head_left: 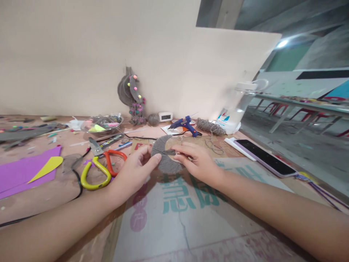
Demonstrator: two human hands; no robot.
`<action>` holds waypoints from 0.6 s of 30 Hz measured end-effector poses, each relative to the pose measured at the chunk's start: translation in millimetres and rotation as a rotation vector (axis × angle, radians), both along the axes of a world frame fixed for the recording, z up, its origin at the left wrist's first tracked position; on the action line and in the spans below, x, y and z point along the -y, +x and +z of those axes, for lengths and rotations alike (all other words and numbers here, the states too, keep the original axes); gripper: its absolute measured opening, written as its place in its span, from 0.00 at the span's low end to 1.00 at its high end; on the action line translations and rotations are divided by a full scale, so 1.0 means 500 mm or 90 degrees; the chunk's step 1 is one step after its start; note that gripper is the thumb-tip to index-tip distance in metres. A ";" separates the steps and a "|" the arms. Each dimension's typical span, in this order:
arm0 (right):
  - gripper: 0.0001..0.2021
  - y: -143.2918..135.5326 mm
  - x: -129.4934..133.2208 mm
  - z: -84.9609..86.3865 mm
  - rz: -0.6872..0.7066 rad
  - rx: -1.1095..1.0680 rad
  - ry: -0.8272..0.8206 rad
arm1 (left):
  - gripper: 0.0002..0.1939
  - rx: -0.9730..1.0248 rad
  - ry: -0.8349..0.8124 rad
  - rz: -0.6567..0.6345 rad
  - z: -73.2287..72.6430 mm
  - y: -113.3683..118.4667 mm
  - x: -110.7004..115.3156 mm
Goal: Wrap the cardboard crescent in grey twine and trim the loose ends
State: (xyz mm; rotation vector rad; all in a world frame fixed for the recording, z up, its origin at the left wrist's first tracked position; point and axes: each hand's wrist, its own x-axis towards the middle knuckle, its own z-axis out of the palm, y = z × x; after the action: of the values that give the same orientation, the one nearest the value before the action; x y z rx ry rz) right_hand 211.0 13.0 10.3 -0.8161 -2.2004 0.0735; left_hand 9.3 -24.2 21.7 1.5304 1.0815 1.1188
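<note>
A grey crescent wrapped in yarn is held above a printed board. My left hand grips its left edge, thumb on the front face and fingers curled behind. At the opening of the crescent, my right hand is closed in a pinch on a bit of grey yarn. A thin yarn strand trails over the board below. Behind the crescent lies a blue glue gun on its side, with a grey yarn skein to its right.
Scissors with yellow and red handles lie by my left forearm, near purple sheets. A bowl, a small digital clock and a decorated hanging piece are at the back. A bottle and phone are right.
</note>
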 end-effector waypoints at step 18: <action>0.10 -0.013 0.020 0.019 -0.018 -0.093 -0.223 | 0.11 0.009 0.032 0.019 0.000 0.002 -0.013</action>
State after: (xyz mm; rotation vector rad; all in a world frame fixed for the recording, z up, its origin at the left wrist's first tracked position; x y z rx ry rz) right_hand 204.3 3.2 19.7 -0.9985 -2.0637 0.5011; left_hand 10.1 -17.8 21.9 1.5475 1.0778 1.1835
